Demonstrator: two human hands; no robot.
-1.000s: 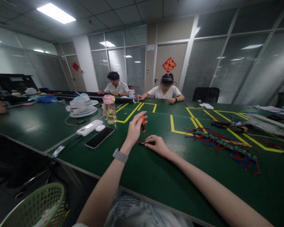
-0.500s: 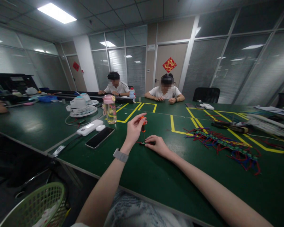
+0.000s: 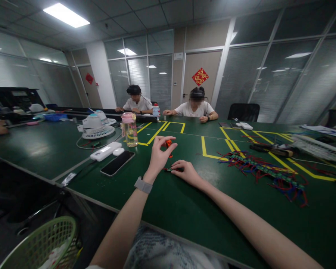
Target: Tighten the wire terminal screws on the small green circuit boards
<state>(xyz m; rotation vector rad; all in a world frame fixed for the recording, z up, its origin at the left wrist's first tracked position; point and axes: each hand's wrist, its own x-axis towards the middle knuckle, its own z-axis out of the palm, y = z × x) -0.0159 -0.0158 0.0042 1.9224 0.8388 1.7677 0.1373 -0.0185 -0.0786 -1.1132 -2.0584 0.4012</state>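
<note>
My left hand, with a grey watch band on the wrist, has its fingers around the orange and black handle of a small screwdriver. The screwdriver stands upright, its thin shaft pointing down at a small green circuit board on the table. My right hand rests on the table just right of the board, its thumb and fingertips pinched at the board's edge. Red wire shows beside the board. Exactly where the screwdriver tip touches is too small to tell.
On the green table are a phone, a power strip, a pink-lidded bottle and small fans at left. A row of wired boards lies right. Two people sit opposite. A green basket stands below left.
The fingers of my left hand have opened somewhat around the screwdriver handle and sit slightly lower. My right hand has stayed in place. A person opposite has moved one hand outward to a small object.
</note>
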